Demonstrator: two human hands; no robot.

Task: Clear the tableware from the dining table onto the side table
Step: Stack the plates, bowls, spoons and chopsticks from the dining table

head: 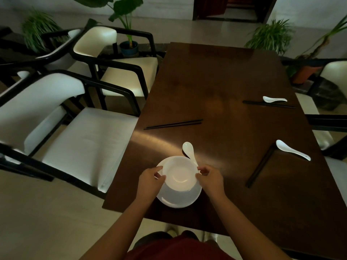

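A white bowl [179, 173] stands on a white plate [178, 200] near the front edge of the dark dining table [216, 81]. My left hand [150, 180] grips the bowl's left rim and my right hand [209, 177] grips its right rim. A white spoon [188, 150] lies just behind the bowl, its handle running under my right fingers. Black chopsticks [173, 124] lie further back at the left. On the right are two more white spoons [292, 150] [274, 99], each beside black chopsticks [260, 166] [268, 104].
Cream-cushioned dark armchairs [84, 139] stand along the table's left side, another chair [330, 76] at the right. Potted plants [127, 25] line the far wall near a doorway [232, 8]. No side table can be made out.
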